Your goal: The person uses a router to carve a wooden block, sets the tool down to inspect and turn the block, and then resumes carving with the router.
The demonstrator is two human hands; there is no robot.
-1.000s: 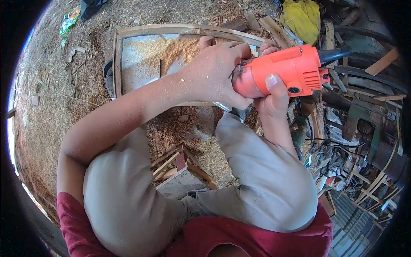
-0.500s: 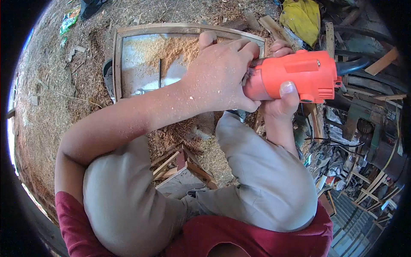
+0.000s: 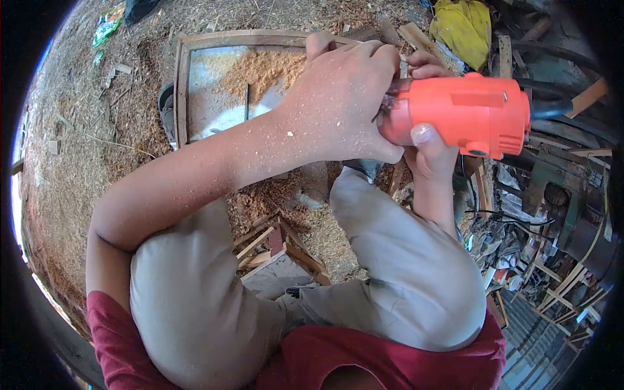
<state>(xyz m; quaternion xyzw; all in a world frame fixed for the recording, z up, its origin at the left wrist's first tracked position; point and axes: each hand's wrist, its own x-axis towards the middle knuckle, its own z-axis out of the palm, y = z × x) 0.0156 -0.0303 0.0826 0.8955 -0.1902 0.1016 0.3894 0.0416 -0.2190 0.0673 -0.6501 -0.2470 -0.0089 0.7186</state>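
An orange-red trim router (image 3: 461, 114) lies on its side in the air, its cable end pointing right. My left hand (image 3: 344, 104) reaches across from the left and is closed over the router's clear front end, hiding most of the base and collet. From below, my right hand (image 3: 432, 149) grips the body near the front, thumb along the near side and fingertips showing beyond the far side. Specks of sawdust cling to my left forearm. Beneath my hands is a wood-framed panel (image 3: 198, 117) with a heap of sawdust (image 3: 263, 71) and a thin dark rod (image 3: 246, 102) on it.
Wood shavings (image 3: 84, 169) cover the ground. A small wooden box-like piece (image 3: 276, 270) stands between my legs. At the upper right lies a yellow cloth or bag (image 3: 463, 29) beside wood scraps. Dark machinery and cables (image 3: 552, 188) crowd the right side. The router's black cord (image 3: 549, 108) runs right.
The router has shifted slightly right and turned a little in my hands, showing its round side cap more. Both hands keep hold of it.
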